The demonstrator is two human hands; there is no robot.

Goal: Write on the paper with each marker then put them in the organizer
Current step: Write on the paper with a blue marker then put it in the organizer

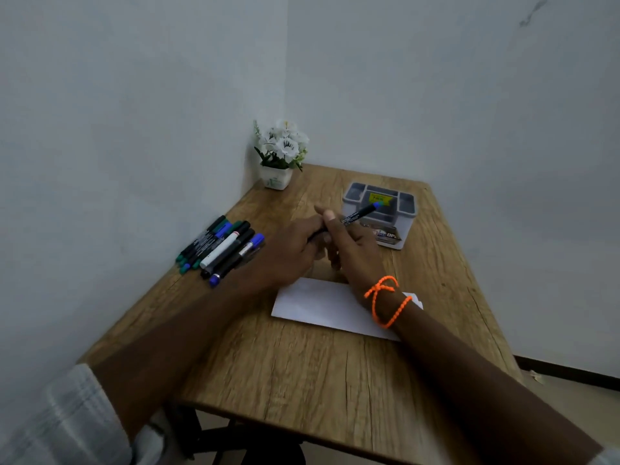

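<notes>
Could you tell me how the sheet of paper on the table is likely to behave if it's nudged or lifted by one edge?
The paper looks thin and flat, so it would probably flop when lifted. Lying loose on the smooth wooden table, it may slide easily when nudged, though the right hand's wrist seems to pass over it.

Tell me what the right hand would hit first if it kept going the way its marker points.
Most likely the organizer: the marker in the right hand points up and right, its blue end already overlapping the organizer's front compartments. Depth is unclear, so it may sit above the rim.
</notes>
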